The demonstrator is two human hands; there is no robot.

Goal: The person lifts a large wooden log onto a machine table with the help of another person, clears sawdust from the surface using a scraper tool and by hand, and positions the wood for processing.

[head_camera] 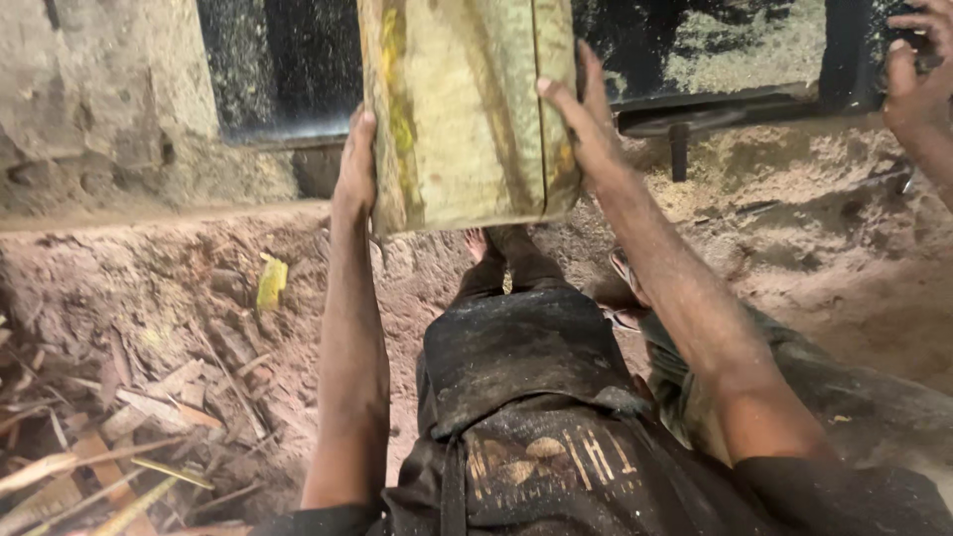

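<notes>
Both hands' grip, left hand [357,164] and right hand [586,124], spread flat against yellowish wooden block [467,109] sides.

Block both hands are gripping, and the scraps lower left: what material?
Block, held between left hand and right hand: looks like rough-sawn wood, pale yellow-green, unfinished, grain streaks and a lengthwise split showing. Scraps: probably wood offcuts and bark slivers, splintered, dusty, lying on sawdust-covered ground.
</notes>
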